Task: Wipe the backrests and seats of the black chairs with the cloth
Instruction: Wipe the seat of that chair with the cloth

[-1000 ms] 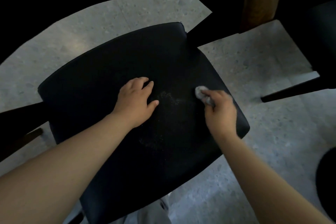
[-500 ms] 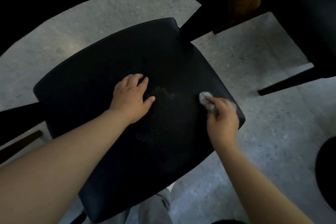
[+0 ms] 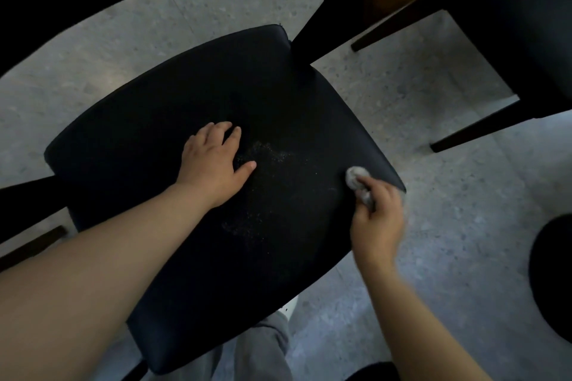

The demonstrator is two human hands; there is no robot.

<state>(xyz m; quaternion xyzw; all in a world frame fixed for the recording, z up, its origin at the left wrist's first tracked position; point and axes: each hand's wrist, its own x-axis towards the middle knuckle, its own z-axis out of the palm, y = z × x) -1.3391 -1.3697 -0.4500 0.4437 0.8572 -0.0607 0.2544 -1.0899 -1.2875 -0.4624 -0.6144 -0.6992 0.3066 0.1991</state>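
A: Status of the seat (image 3: 154, 133)?

B: Wiping is judged under way. The cloth (image 3: 356, 178) is bunched into a small wad and pressed on the seat's right edge, close to a corner.

A: How is it held?

B: It is gripped in the right hand (image 3: 379, 223), with the fingers curled round it. The wad is probably kept tight so that pressure is concentrated on a small patch. The hand is blurred, so finer finger detail cannot be told.

A: Left hand?

B: The left hand (image 3: 213, 170) is laid flat mid-seat, fingers straight and spread, nothing grasped. It is likely placed there as a brace so the chair is not shoved by the stroke.

A: Remaining?

B: Speckled residue (image 3: 272, 155) is seen between the two hands, just beside the left thumb, with more nearer the person. That patch is judged not yet cleared. No backrest is in view. A second black chair (image 3: 526, 40) stands well apart at upper right; whether it has been wiped cannot be told.
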